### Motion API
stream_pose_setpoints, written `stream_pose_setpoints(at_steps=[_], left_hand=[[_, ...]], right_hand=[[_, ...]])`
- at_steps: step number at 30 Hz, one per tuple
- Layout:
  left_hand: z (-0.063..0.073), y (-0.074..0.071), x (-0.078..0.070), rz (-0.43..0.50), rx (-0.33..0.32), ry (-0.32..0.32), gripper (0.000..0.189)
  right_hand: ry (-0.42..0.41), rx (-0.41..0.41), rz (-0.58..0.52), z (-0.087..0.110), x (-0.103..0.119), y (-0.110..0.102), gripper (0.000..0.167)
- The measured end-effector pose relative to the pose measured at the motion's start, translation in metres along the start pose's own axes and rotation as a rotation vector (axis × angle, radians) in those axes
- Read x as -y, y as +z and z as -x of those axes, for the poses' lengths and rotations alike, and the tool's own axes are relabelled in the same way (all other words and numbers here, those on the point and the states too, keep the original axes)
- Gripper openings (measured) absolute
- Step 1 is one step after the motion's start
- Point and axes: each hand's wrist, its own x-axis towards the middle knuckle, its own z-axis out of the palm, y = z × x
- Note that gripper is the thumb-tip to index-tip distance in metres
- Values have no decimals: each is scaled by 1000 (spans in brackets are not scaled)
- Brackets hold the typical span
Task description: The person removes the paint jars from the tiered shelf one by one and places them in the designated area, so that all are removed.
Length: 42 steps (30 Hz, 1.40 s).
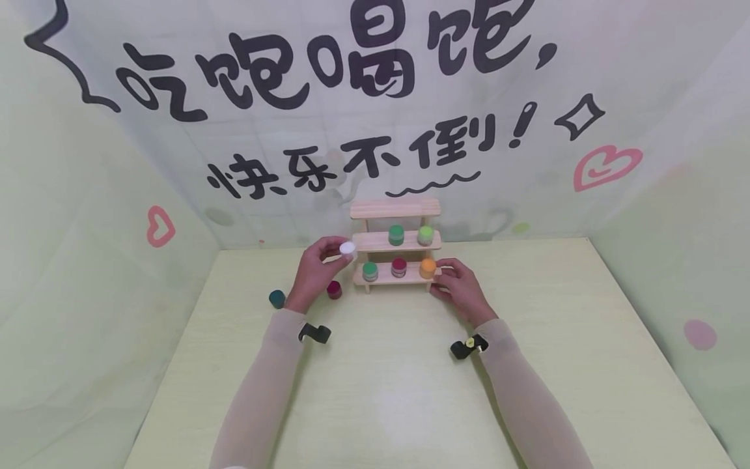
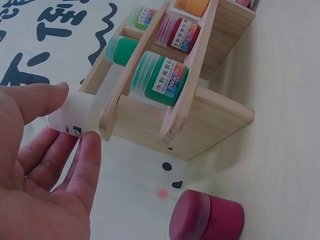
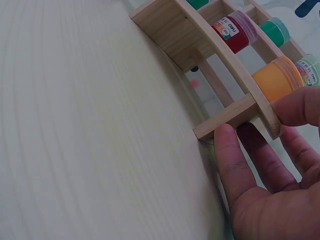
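Note:
My left hand (image 1: 319, 270) pinches a white paint jar (image 2: 77, 112) between thumb and fingers, at the left end of the middle shelf of a three-step wooden rack (image 1: 395, 208). At the opposite end, my right hand (image 1: 464, 291) grips the lowest shelf's tip, its thumb above and fingers by the leg. On that lowest shelf stand a green jar (image 2: 162, 79), a dark red jar (image 1: 399, 267) and an orange jar (image 3: 277, 80), the last close to my right thumb. The middle shelf bears another green jar (image 1: 396, 235) and a light green jar (image 1: 425, 235).
Left of the rack, a magenta jar (image 1: 334, 290) and a dark teal jar (image 1: 277, 299) are on the pale table (image 1: 387, 371), near my left wrist. A white cloth with black lettering (image 1: 363, 150) hangs right behind the rack.

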Motion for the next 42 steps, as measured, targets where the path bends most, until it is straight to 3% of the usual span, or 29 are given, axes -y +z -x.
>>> stream_pose_setpoints(at_steps=[9, 18, 31, 38, 42], left_hand=[[16, -12, 15, -22, 15, -112, 48], [35, -22, 27, -4, 61, -177, 44], [63, -29, 46, -47, 104, -136, 40], [75, -34, 57, -120, 106, -184, 42], [81, -36, 61, -124, 118, -180, 43]], right_hand=[[-7, 1, -1, 2, 2, 2, 33], [-1, -1, -1, -1, -1, 1, 33], [-3, 3, -20, -2, 0, 1, 31], [0, -2, -14, -3, 0, 1, 31], [4, -7, -1, -2, -1, 0, 33]])
